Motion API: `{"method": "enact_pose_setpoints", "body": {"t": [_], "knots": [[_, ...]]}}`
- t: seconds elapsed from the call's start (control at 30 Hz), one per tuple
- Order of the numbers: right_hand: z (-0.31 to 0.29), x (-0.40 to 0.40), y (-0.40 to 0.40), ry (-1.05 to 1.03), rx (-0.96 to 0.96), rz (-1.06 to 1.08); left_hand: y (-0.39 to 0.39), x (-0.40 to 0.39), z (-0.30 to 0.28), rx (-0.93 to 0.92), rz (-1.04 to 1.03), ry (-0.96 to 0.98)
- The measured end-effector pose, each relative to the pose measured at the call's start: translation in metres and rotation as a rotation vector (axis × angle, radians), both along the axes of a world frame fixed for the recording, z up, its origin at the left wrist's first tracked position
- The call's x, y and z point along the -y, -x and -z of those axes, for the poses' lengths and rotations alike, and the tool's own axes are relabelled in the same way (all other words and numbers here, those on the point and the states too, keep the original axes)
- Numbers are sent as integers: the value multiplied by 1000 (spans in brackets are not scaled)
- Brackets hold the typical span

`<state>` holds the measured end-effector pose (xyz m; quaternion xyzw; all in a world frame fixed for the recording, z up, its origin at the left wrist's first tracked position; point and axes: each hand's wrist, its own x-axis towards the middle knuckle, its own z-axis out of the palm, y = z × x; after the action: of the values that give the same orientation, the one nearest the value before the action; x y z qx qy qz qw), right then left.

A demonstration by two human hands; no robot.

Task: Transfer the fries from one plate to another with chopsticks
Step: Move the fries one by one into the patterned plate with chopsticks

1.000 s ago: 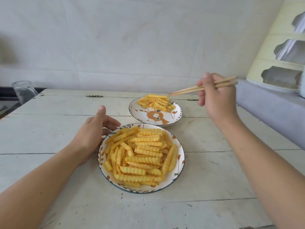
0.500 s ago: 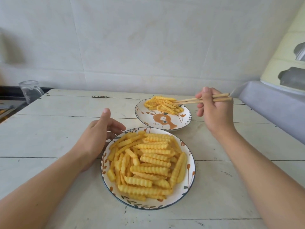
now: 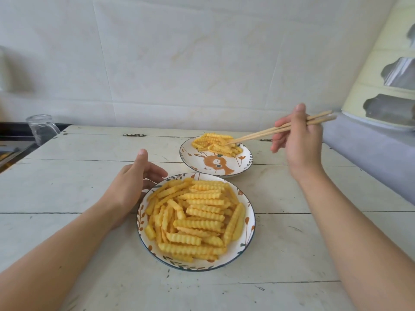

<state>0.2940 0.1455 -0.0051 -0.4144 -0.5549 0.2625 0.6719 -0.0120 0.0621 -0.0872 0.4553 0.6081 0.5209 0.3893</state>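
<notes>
A near plate (image 3: 246, 245) with a leaf pattern is heaped with crinkle-cut fries (image 3: 195, 217). Behind it, a far plate (image 3: 243, 163) with a brown animal drawing carries a smaller pile of fries (image 3: 215, 143). My right hand (image 3: 296, 140) grips a pair of wooden chopsticks (image 3: 265, 131). Their tips rest in the far plate's pile. Whether they pinch a fry I cannot tell. My left hand (image 3: 132, 185) lies on the table against the near plate's left rim, fingers relaxed, thumb up.
The plates stand on a white plank table (image 3: 78, 180) against a white tiled wall. A clear glass (image 3: 41, 129) stands at the far left corner. A grey ledge (image 3: 370, 153) and a cream shelf unit (image 3: 386, 70) border the right side.
The chopstick tips have dipped from above the far plate's rim into its pile of fries. My left hand stays beside the near plate. The camera shifted slightly.
</notes>
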Motion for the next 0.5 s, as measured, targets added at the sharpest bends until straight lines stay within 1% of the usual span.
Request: {"method": "enact_pose_setpoints", "body": {"t": [0.07,0.1,0.2,0.33,0.5], "knots": [[-21,14,-7,37,-63,-28,0,1,0,0,1,-1],[-30,20,-11,74,-60,-32,0,1,0,-2,0,1],[-45,38,-22,185,30,-25,-1,2,-1,-18,-3,5],[-41,55,-26,245,90,1,-1,4,-2,-34,2,7],[-37,63,-27,275,169,-45,-1,4,-2,-25,6,-2]]}}
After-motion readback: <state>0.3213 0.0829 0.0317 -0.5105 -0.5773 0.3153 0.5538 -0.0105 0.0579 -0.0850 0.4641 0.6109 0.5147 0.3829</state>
